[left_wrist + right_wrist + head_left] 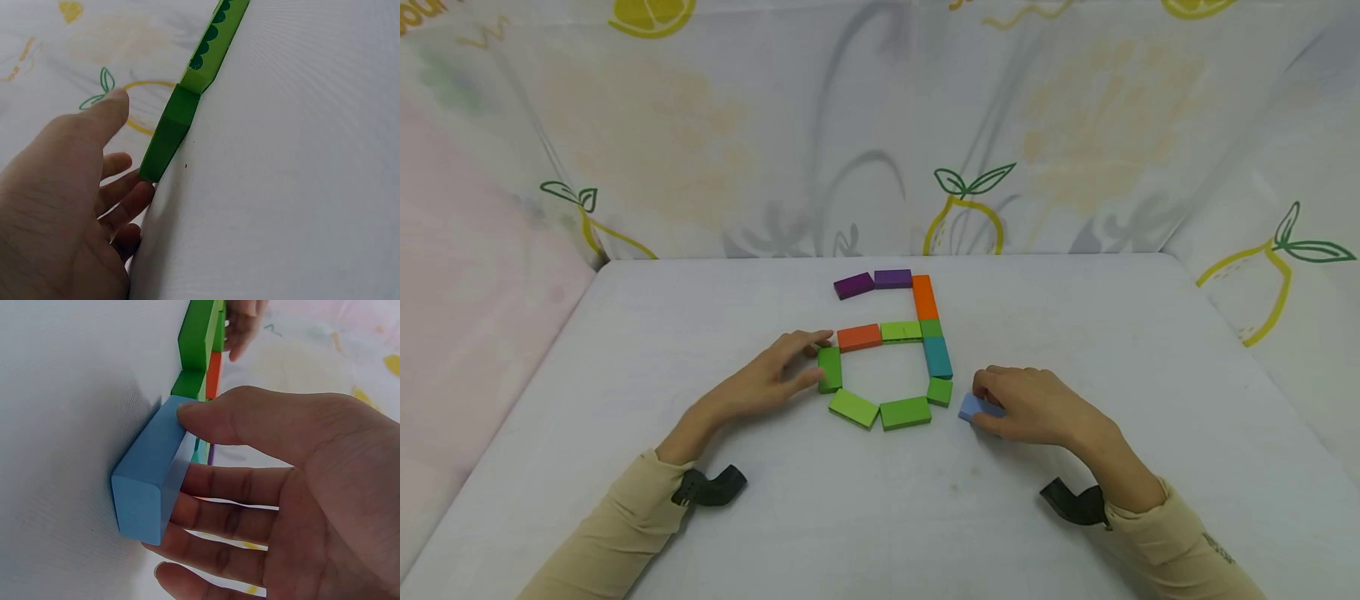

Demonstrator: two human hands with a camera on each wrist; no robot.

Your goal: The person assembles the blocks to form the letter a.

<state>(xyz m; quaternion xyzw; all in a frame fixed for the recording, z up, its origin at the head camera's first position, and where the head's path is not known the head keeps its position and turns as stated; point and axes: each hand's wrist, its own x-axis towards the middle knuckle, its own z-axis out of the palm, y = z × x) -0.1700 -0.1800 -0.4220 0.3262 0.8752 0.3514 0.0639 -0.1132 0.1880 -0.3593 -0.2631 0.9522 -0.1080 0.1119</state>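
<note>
On the white table, my right hand (pixel 1037 406) holds a light blue block (pixel 976 407) between thumb and fingers, just right of a small green block (pixel 940 392). The right wrist view shows the thumb on one face of the blue block (pixel 147 456) and the fingers along the other side. At the left of the block outline, my left hand (pixel 775 371) rests with fingers spread loosely around a green block (pixel 830 370). Its thumb stands apart from that block in the left wrist view, and fingertips lie right by the block's end. Its index fingertip is close to an orange-red block (pixel 859 337).
The outline continues with a lime block (pixel 853 408), a green block (pixel 906 413), a teal block (pixel 937 357), an orange block (pixel 925 297) and a lime block (pixel 901 332). Two purple blocks, one dark (pixel 853 286), lie at the top. A lemon-print cloth (pixel 700 125) hangs behind.
</note>
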